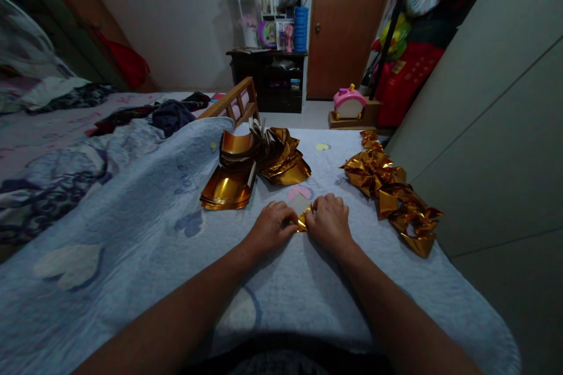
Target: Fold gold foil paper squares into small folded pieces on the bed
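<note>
Head view: apparently folding small gold-and-grey foil paper sheet (302, 208) on pale-blue heart-patterned blanket (303, 287), pinching its edges with left hand (273, 225) and right hand (329, 222), likely needing firm creasing next.

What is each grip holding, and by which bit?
A small gold-and-pale sheet: the left grip holds its left side, the right grip its right side, near the gold end.

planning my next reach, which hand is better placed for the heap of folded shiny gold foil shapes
Probably the right hand: it is nearer the folded gold foil shapes, while the left hand is farther off, across the small grey-and-gold paper.
</note>
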The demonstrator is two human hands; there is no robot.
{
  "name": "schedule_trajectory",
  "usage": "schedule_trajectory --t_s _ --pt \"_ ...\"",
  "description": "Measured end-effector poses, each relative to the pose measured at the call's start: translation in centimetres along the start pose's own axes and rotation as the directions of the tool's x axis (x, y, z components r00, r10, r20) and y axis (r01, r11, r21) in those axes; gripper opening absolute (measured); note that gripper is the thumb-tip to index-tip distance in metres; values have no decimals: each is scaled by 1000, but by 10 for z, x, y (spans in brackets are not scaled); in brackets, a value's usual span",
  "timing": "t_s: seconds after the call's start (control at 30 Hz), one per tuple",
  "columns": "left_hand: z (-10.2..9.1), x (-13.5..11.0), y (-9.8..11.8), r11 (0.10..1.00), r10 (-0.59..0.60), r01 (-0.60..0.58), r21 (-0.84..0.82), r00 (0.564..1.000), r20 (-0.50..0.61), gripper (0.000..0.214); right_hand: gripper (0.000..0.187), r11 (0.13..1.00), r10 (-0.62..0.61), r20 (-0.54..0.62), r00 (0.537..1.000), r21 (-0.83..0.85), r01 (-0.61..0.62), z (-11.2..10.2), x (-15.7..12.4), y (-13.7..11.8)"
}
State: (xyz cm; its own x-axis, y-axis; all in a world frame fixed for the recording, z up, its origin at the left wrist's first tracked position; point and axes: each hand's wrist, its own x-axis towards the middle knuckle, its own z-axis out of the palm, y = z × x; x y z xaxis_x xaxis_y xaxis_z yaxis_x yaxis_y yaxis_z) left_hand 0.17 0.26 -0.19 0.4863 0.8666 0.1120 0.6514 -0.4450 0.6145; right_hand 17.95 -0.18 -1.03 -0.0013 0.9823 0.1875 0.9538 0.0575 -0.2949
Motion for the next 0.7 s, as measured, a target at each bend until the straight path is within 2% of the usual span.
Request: schedule_trajectory --t_s 0.1,0.2,0.3,0.37,0.47,0.57,0.7 --pt "2 0 -3 1000 -2 2 5 999 -51 11 9 995 27 38 999 91 -30 2 2 0" --pt "4 -2 -5 1000 -1 0 -8 991 -134 46 3 962 6 52 999 272 -20 1 4 2" --pt "3 -4 -4 1000 17 -13 22 975 -223 77 10 858 -111 50 993 510 70 0 6 1" --pt "3 -4 -3 997 48 -31 74 969 -243 82 10 766 -177 48 983 634 107 -2 5 -1" --pt "1 -4 -3 984 104 -70 161 971 -214 73 8 695 -228 21 973 703 147 -4 4 -5" --pt "-2 -2 -4 977 104 -66 201 977 -185 47 7 674 -255 6 967 719 173 -6 2 -7" --pt "-10 -1 -1 994 68 -49 102 980 -188 15 4 611 -258 34 966 780 135 -11 2 -5"
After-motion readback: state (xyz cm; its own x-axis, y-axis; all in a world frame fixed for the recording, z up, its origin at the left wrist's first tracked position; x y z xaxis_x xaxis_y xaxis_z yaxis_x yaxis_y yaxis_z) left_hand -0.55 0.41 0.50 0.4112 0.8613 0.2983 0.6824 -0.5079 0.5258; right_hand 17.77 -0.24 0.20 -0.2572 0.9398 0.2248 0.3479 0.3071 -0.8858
